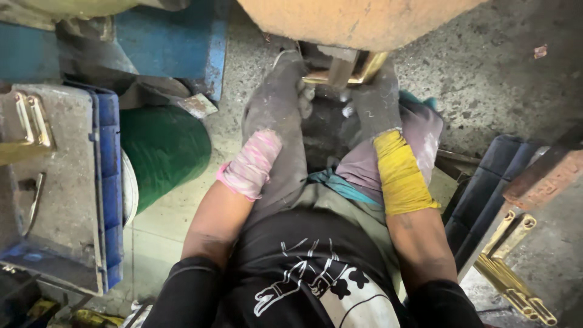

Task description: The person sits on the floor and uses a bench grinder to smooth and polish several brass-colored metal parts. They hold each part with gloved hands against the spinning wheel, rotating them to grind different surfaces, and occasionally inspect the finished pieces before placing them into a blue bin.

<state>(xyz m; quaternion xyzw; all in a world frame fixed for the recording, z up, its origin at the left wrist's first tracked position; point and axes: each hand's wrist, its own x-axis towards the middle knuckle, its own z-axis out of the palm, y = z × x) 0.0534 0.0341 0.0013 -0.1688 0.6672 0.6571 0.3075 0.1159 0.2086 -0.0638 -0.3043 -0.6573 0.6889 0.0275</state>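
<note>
Both gloved hands, the left hand [280, 91] and the right hand [378, 97], were closed around a brass piece [340, 71] at the big wheel [358, 21]. The wheel hid the fingertips.

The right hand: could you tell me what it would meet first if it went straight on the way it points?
The right hand already grips the brass piece; straight on, it would likely meet the large buffing wheel.

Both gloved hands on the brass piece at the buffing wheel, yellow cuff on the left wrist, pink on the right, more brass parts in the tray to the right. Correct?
Not quite: the cuffs are swapped. In the head view the left hand has the pink cuff and the right hand the yellow cuff. Both gloved hands do press the brass piece to the buffing wheel, with brass parts at right.
</note>
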